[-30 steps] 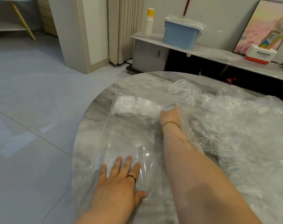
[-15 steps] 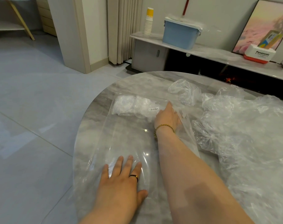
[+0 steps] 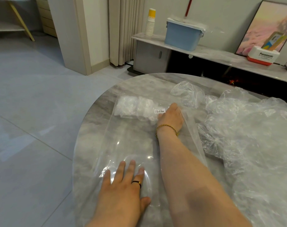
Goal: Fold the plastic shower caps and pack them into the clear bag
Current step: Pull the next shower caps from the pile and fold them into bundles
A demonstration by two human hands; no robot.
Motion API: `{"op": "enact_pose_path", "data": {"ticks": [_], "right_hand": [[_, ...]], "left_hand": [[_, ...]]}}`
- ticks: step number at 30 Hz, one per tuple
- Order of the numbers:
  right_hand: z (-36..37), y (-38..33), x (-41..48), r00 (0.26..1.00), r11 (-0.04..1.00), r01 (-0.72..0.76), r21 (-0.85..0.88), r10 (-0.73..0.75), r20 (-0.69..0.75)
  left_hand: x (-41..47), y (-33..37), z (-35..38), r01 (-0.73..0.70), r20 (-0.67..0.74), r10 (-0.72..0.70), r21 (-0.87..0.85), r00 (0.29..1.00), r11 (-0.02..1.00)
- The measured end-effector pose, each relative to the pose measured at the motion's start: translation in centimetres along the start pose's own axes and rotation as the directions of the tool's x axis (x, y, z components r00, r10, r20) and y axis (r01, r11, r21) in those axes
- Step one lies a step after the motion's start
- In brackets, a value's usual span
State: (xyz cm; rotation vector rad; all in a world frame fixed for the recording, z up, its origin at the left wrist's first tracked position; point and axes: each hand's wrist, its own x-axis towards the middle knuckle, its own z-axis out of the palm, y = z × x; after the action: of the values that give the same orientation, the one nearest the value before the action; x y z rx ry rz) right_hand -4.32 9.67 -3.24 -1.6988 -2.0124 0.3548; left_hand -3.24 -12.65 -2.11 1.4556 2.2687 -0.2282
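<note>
Plastic shower caps [image 3: 134, 107], folded, sit deep in the clear bag [image 3: 131, 138] just past the right hand [image 3: 169, 117] — bunched a moment ago, now flat and loose — while the flat left hand [image 3: 123, 189] presses the bag down, so they look packed.

Soft even indoor light, weak shadows; specular glints on clear plastic bag [image 3: 131, 138], sheen on pale grey tiled floor [image 3: 33, 128], wide-angle bowing at edges.

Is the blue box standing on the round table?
No, the blue box stands on the low shelf behind the table.
</note>
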Motion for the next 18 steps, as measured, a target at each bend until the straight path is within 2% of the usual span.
{"op": "enact_pose_path", "data": {"ticks": [11,18], "right_hand": [[-1.4,-0.1,-2.2,0.993,0.996,-0.001,0.091,-0.009,0.116],[-2.1,-0.2,-5.3,0.961,0.986,0.084,-0.141,-0.042,0.274]], "left_hand": [[-0.1,0.1,0.3,-0.019,-0.050,0.020,0.026,0.999,0.999],[0.3,0.1,0.5,-0.005,-0.154,-0.004,-0.060,0.988,0.998]]}}
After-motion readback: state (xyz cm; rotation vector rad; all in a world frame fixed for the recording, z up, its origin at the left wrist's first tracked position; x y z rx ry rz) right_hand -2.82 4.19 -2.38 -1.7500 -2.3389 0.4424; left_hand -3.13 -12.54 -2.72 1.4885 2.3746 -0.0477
